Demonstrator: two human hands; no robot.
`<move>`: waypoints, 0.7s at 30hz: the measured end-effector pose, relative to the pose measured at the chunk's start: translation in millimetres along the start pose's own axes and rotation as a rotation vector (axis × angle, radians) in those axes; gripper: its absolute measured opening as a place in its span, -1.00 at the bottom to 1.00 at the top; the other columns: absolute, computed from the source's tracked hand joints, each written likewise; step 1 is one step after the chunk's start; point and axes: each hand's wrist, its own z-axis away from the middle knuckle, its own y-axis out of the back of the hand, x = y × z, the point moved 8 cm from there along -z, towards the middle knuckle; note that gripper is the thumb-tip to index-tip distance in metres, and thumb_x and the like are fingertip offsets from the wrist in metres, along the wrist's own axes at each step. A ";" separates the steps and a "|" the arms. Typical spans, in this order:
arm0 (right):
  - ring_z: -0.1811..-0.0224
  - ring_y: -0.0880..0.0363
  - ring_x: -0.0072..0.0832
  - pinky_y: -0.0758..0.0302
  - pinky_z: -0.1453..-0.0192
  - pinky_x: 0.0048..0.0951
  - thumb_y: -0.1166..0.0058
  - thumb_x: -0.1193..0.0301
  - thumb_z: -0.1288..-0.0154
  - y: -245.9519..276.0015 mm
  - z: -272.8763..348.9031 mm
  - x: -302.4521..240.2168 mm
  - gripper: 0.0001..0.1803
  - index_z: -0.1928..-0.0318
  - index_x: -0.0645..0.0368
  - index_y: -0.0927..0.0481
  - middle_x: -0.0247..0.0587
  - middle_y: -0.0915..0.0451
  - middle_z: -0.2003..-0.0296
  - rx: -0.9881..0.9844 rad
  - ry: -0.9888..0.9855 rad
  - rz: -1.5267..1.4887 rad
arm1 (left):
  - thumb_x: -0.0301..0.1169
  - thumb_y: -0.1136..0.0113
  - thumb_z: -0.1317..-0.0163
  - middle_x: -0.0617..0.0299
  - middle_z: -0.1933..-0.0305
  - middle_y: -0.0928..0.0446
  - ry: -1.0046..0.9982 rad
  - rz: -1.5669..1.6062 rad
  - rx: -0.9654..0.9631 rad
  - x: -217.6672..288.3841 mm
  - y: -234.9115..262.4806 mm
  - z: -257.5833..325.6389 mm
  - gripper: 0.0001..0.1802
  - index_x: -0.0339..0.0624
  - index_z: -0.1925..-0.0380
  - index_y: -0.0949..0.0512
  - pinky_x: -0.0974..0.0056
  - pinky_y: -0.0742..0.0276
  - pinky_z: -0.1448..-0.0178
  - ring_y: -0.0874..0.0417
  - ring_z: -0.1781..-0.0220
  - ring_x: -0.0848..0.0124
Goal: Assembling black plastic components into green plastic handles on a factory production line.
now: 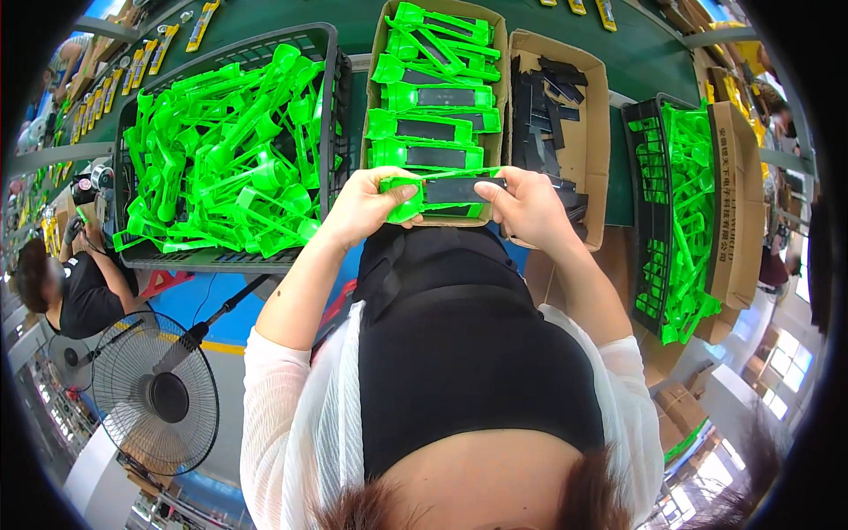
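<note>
In front of my body, both hands hold one bright green plastic part (405, 205) fitted with a flat black rectangular panel (449, 191). Its left end is gripped by my left hand (364, 205), the thumb lying on top. At the other end my right hand (533, 210) pinches the part, with its thumb on the black panel. Just beneath and beyond them is an open cardboard box (501, 97) of similar green parts with black panels (433, 130), stacked in rows. To its right, a shallower cardboard box (595, 168) contains loose black panels (535, 115).
A black plastic crate (333, 115) heaped with green parts (225, 159) stands on the left. Another black crate (650, 230) of green parts is at right, beside a cardboard box (738, 203). A black floor fan (168, 397) and a seated person (84, 287) are at lower left.
</note>
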 end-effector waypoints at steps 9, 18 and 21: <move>0.59 -0.55 -0.21 -0.47 0.55 -0.30 -0.07 0.05 -0.10 7.4 -19.5 -4.9 -0.54 0.35 0.26 -0.38 -0.05 -0.50 0.65 0.406 0.194 0.677 | -0.53 -0.06 -0.17 0.14 0.42 -0.54 -0.071 0.076 0.156 -5.1 2.6 -9.3 -0.81 -0.34 0.20 -0.48 0.38 -0.54 0.40 -0.61 0.47 0.37; 0.65 -0.50 -0.35 -0.40 0.60 -0.41 -0.09 0.38 -0.14 4.1 6.8 -20.6 -0.75 0.21 0.27 -0.48 -0.17 -0.48 0.67 0.708 0.578 0.673 | -0.50 -0.08 -0.18 0.11 0.44 -0.54 -0.205 0.200 0.166 -4.2 -9.1 -5.1 -0.79 -0.36 0.19 -0.47 0.34 -0.57 0.39 -0.62 0.47 0.31; 0.64 -0.50 -0.37 -0.40 0.59 -0.42 -0.11 0.40 -0.12 6.1 7.2 -21.7 -0.78 0.24 0.25 -0.50 -0.19 -0.48 0.66 0.688 0.634 0.633 | -0.50 -0.08 -0.18 0.12 0.44 -0.54 -0.194 0.208 0.188 -7.9 -5.7 -4.1 -0.79 -0.35 0.19 -0.47 0.34 -0.57 0.39 -0.62 0.46 0.31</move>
